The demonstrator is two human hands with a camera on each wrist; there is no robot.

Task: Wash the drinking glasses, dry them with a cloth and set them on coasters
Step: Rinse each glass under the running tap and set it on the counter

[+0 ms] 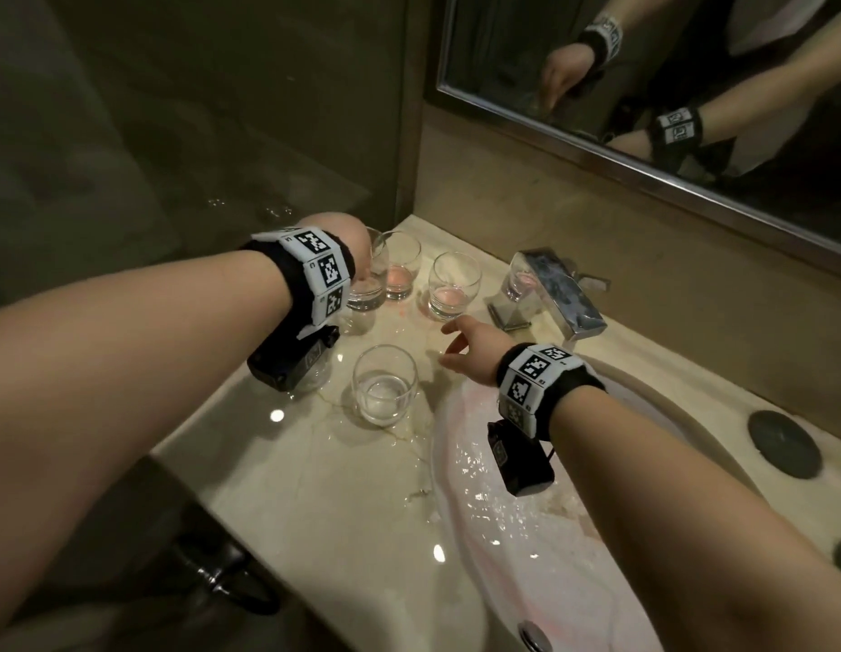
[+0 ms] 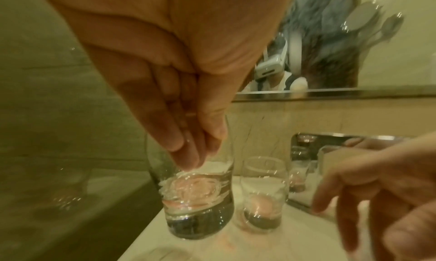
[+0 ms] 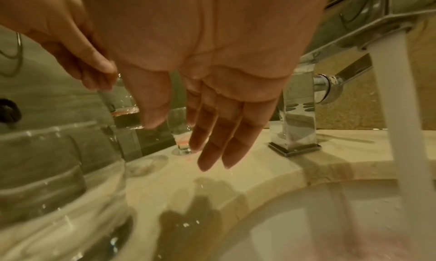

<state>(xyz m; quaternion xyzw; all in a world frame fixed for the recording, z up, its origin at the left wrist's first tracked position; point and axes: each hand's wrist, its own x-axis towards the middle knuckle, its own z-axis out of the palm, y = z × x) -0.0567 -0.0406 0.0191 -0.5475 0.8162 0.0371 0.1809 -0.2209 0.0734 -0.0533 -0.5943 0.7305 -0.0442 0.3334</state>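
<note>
A person's left hand (image 1: 348,247) pinches the rim of a clear, pink-stained drinking glass (image 1: 369,280) at ten o'clock on the wet beige marble counter (image 1: 315,463). The right hand (image 1: 470,350), fingers relaxed and holding nothing, hovers centrally above the counter. With wet fingers the glass could slip and knock the neighbouring stained tumbler (image 1: 402,265).

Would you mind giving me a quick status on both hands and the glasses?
Left hand fingers inside a pink-tinged glass, gripping its rim. Right hand open, hovering over wet counter. Tap running; no cloth or coasters in view.
</note>
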